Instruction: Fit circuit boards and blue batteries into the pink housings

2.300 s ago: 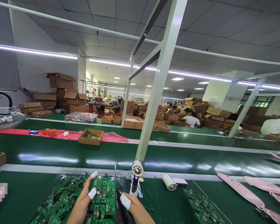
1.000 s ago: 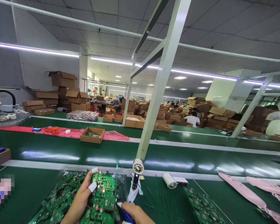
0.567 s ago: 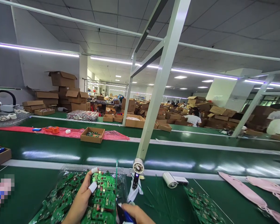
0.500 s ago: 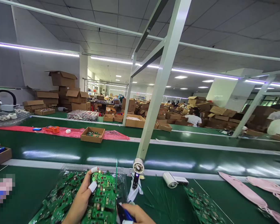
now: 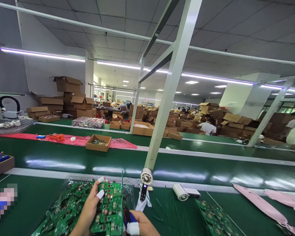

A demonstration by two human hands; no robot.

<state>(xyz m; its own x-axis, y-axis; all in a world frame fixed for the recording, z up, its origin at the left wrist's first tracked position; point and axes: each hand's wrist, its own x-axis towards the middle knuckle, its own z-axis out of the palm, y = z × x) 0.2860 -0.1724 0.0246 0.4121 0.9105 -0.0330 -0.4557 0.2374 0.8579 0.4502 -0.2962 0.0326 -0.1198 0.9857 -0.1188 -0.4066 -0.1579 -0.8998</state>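
My left hand (image 5: 92, 203), with white covers on thumb and finger, grips a green circuit board panel (image 5: 110, 206) by its left side. Along the panel's right edge a thin green strip (image 5: 122, 186) stands upright. My right hand (image 5: 140, 223) is closed around a blue and black tool (image 5: 129, 217) at the panel's lower right edge; the tool's tip is hidden. Under and left of the panel, many loose green boards (image 5: 66, 203) lie in a clear plastic tray.
A small fan (image 5: 146, 177) stands at the post's foot. Thin green strips (image 5: 172, 209), a white cylinder (image 5: 180, 191), another board panel (image 5: 213, 216) and pink straps (image 5: 260, 203) lie rightward. A cardboard box (image 5: 98, 143) sits across the bench.
My right hand and the tool have moved slightly up along the panel's right edge. My left hand still grips the panel. The view has shifted a little.
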